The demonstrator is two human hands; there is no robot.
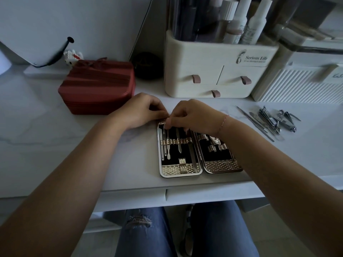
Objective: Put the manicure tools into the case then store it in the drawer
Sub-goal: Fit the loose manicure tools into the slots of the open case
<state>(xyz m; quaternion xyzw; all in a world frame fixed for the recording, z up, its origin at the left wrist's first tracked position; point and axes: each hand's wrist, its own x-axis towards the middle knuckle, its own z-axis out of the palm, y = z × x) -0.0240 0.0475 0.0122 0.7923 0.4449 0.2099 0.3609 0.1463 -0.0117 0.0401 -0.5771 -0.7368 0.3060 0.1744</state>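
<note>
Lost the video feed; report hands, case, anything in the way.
Left hand at case far edge, grip unclear; right hand pinching tool. Case open, part-filled. Loose tools right, unobstructed.

case (181, 169) open flat, partly filled | loose tools (272, 121) piled right of it

From my feed, the white desk (55, 145) with faint grey veining fills the middle of the view. A plain pale wall (92, 19) rises behind it from 10 to 12 o'clock. At 1 o'clock a cream organiser (213, 71) stands against the back, with a white ribbed box (297, 86) at 2 o'clock. Pale floor (96, 243) shows at 6 o'clock. The light is dim and bluish.
</note>
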